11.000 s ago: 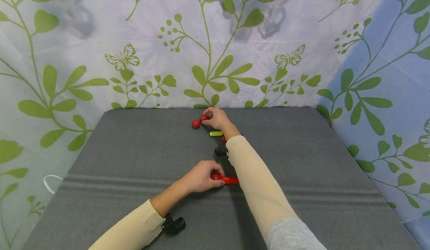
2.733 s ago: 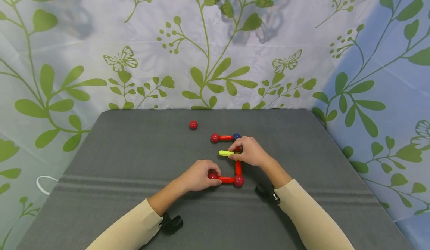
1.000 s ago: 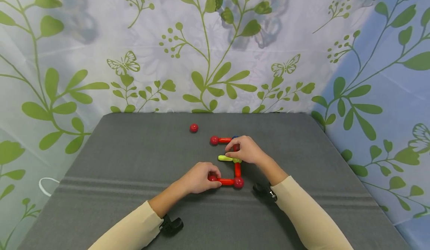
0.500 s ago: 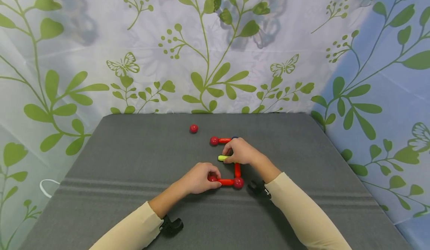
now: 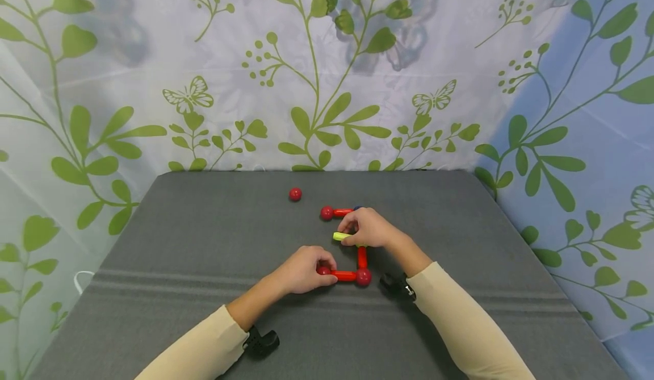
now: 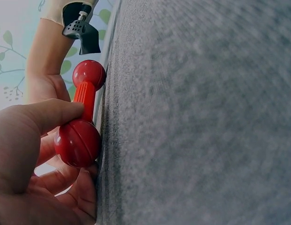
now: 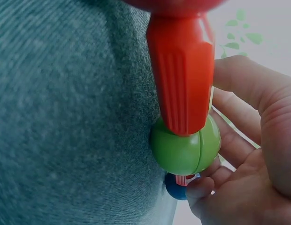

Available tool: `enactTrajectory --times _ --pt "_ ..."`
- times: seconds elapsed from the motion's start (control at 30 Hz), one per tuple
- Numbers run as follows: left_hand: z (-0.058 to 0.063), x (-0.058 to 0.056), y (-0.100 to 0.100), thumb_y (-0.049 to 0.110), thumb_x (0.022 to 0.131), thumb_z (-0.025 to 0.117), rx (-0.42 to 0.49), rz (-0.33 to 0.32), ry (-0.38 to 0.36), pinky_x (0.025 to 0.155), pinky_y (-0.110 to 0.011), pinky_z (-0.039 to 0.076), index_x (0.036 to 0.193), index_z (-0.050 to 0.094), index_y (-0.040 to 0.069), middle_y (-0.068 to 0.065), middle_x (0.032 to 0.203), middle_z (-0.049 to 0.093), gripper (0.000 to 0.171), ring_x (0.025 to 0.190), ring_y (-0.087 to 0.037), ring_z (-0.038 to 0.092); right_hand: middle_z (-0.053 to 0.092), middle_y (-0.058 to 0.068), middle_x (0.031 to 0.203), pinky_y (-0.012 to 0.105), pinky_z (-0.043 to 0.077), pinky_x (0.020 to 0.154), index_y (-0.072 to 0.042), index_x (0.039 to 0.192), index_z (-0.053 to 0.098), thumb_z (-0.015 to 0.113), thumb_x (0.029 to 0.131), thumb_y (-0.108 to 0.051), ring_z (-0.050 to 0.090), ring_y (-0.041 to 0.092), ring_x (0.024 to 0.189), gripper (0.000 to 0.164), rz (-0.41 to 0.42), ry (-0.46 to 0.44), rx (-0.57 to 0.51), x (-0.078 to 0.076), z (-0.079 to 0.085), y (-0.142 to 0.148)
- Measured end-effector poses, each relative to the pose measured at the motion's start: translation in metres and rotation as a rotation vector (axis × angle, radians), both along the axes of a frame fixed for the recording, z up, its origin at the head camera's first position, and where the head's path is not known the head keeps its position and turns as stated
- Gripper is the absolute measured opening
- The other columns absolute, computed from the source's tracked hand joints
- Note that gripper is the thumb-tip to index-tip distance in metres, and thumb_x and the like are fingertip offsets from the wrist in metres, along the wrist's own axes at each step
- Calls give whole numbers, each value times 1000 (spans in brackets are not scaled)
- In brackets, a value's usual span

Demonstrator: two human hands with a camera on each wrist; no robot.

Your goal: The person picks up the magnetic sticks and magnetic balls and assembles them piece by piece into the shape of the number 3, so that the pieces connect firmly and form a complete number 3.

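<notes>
In the head view my left hand (image 5: 306,270) holds a red ball (image 6: 79,143) at the near left end of a magnetic ball-and-rod figure. From it a red magnetic rod (image 5: 346,276) leads to a corner red ball (image 5: 363,277), then another red rod (image 5: 362,257) runs back to a green ball (image 7: 180,147). My right hand (image 5: 373,228) pinches a yellow-green rod (image 5: 339,236) pointing left beside that green ball; their contact is hidden by the fingers. Farther back, a red rod (image 5: 343,212) joins a red ball (image 5: 327,213) and a blue ball (image 7: 175,190).
A loose red ball (image 5: 295,194) lies at the back of the grey table (image 5: 230,221). Behind stands a curtain (image 5: 230,124) printed with green leaves. Black wrist devices (image 5: 261,343) hang under both forearms.
My right hand has come forward from a red ball at the back. It has brought the yellow-green rod down beside the green ball. My left hand stays put on its red ball.
</notes>
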State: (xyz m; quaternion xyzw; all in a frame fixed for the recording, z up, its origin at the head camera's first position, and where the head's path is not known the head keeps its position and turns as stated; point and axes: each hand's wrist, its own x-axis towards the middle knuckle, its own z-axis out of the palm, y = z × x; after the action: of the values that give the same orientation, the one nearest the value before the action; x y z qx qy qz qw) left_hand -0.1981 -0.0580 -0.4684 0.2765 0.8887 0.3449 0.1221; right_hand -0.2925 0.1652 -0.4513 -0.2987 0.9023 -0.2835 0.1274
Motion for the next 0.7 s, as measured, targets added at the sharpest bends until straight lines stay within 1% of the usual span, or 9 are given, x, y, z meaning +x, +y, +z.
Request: enactTrajectory --times 0.13,0.27,0.4,0.53,0.7 --pt "0 0 0 24 89 79 1 -1 1 66 -23 46 93 75 21 9 81 61 6 74 -8 53 73 -8 84 27 51 65 -20 95 78 86 82 -18 60 11 71 16 8 9 6 0 0 -1" --pt "0 0 0 24 89 79 4 -2 5 66 -23 46 92 75 21 9 81 61 6 73 -8 53 74 -9 87 26 51 67 -20 96 78 86 83 -19 59 10 73 16 14 26 15 -2 -1 -2" --pt "0 0 -1 23 89 79 14 -4 15 65 -23 45 92 75 20 9 80 61 6 72 -8 53 76 -7 90 26 50 68 -17 97 79 86 83 -22 58 9 73 16 24 51 -1 -4 0 -4" --pt "-1 -1 -1 23 89 79 25 -11 27 65 -23 45 92 75 19 8 80 62 6 72 -7 52 76 -6 90 27 50 69 -14 98 79 85 84 -24 58 9 72 19 36 75 -18 -8 5 -8" --pt "-2 -1 -1 23 89 80 26 -16 28 65 -23 45 92 76 19 8 81 62 6 72 -7 52 76 -4 95 28 51 72 -12 101 80 83 86 -25 60 11 77 20 38 84 -17 -17 13 -18"
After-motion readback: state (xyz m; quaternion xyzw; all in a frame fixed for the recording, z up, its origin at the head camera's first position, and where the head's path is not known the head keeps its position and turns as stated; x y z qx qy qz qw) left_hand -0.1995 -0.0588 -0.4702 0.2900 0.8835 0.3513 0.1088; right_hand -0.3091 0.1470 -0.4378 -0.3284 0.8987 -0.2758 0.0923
